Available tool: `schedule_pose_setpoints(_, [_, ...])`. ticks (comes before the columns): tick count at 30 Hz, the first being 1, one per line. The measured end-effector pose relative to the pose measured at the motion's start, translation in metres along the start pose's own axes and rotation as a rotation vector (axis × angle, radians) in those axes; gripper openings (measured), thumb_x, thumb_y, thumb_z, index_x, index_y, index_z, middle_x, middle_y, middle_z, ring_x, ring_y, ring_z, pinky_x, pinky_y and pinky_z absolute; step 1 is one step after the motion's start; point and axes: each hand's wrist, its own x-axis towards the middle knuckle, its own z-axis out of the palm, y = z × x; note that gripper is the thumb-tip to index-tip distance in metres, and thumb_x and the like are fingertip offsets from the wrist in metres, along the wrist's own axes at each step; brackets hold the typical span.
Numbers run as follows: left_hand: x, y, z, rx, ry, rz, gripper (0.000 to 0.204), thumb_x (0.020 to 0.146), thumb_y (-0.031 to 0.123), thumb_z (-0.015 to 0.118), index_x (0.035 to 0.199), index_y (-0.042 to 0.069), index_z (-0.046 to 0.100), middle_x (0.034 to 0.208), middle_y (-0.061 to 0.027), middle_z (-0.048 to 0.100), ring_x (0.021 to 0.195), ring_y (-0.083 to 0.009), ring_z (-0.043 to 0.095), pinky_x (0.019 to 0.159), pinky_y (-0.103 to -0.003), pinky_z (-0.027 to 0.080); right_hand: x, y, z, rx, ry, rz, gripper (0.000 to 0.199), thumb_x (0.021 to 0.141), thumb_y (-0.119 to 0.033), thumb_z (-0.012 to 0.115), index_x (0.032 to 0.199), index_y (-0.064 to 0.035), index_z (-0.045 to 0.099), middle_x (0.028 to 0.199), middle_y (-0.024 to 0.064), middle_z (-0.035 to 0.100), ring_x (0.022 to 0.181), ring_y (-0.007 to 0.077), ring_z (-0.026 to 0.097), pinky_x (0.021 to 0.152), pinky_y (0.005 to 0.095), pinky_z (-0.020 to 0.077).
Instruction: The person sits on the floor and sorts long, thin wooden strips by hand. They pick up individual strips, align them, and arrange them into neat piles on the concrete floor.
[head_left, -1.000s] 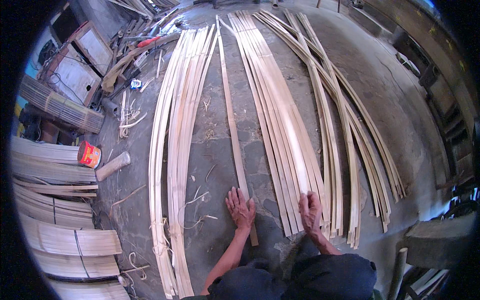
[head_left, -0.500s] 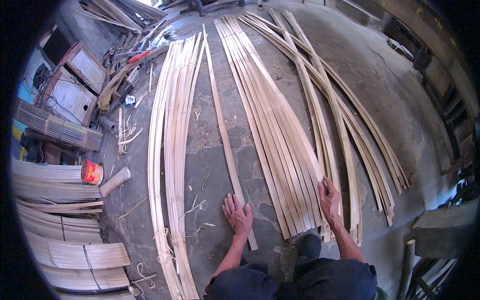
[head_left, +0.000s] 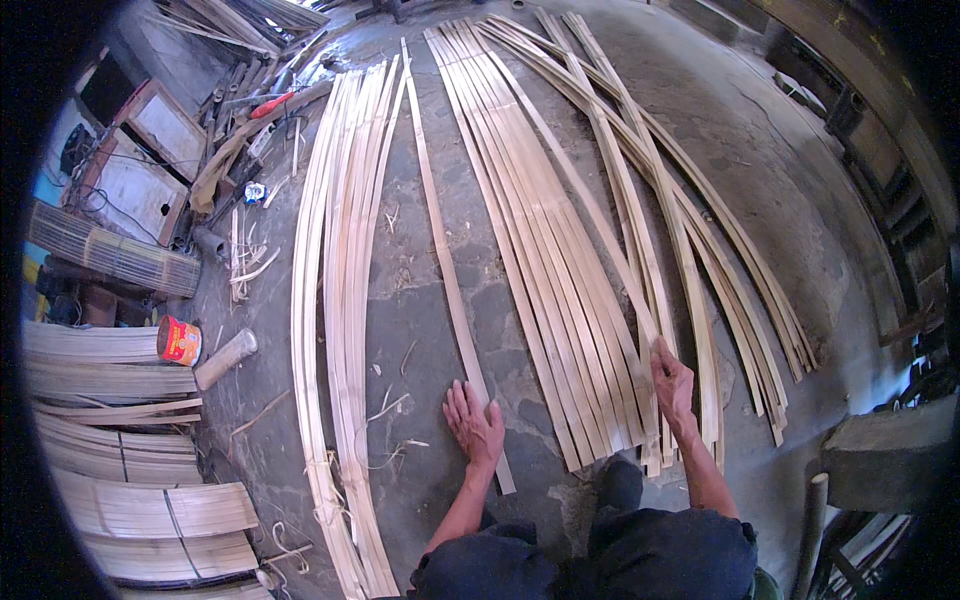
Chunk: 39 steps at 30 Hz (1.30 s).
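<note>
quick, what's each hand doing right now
Left hand: open, flat on the single strip.
Right hand: closed on a strip in the middle bundle.

Pale, matt split-bamboo strips lie across a rough, cracked grey concrete floor; a single smooth strip rests under the left hand. Near the floor's left edge stands a glossy red metal tin.

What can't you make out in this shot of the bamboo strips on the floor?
Head view:
- Left hand: palm and any grip on the single strip hidden beneath it.
- Right hand: fingertips hidden among the strip pile.
- Strips' far ends: cut off by the top edge.
- Red tin: contents too small.
</note>
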Motion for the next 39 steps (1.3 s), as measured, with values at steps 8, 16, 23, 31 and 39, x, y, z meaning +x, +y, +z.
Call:
schedule_pose_setpoints(8, [0.000,-0.003,0.001,0.015,0.011,0.011,0.066,0.092,0.031,0.057,0.145,-0.002,0.038,0.154,-0.0216,0.030,0.143,-0.0391,0.027,0.118,-0.053,0.017,-0.012,0.017,0.007,-0.043,0.019,-0.044,0.039,0.096,-0.025,0.059,0.132,-0.0080,0.060,0.078,0.0254,0.062,0.069,0.0182,0.065,0.064,0.0343,0.0494])
schedule_pose_setpoints(16, [-0.001,-0.009,0.005,0.054,-0.005,-0.004,0.067,0.094,0.034,0.054,0.147,-0.002,0.034,0.155,-0.0198,0.030,0.144,-0.0368,0.027,0.119,-0.052,0.016,-0.014,0.006,0.021,-0.408,0.008,-0.099,0.036,0.095,-0.029,0.057,0.129,-0.0221,0.060,0.092,0.0152,0.059,0.084,0.0358,0.063,0.072,0.0461,0.0522])
schedule_pose_setpoints(23, [0.004,-0.002,0.004,0.051,-0.012,-0.003,0.065,0.094,0.033,0.054,0.146,-0.002,0.037,0.155,-0.0192,0.031,0.144,-0.0365,0.028,0.119,-0.052,0.017,-0.015,-0.009,0.014,-0.482,-0.007,-0.008,0.033,0.095,-0.030,0.057,0.127,-0.0207,0.060,0.098,0.0130,0.058,0.087,0.0340,0.063,0.071,0.0469,0.0535])
schedule_pose_setpoints(31, [0.003,0.000,0.000,0.038,0.001,0.011,0.064,0.094,0.033,0.054,0.146,-0.001,0.038,0.155,-0.0183,0.031,0.143,-0.0362,0.028,0.118,-0.052,0.018,-0.011,0.006,0.021,-0.583,0.109,-0.211,0.030,0.090,-0.026,0.061,0.119,-0.0190,0.061,0.095,0.0104,0.057,0.090,0.0312,0.059,0.070,0.0468,0.0536])
schedule_pose_setpoints(39, [0.003,-0.004,0.001,0.007,0.010,-0.004,0.063,0.090,0.033,0.060,0.142,0.000,0.046,0.154,-0.0174,0.033,0.143,-0.0361,0.028,0.118,-0.052,0.020,0.000,0.010,0.022,-0.586,0.023,-0.246,0.032,0.091,-0.022,0.061,0.122,-0.0140,0.062,0.096,0.0103,0.057,0.095,0.0306,0.056,0.080,0.0449,0.0478])
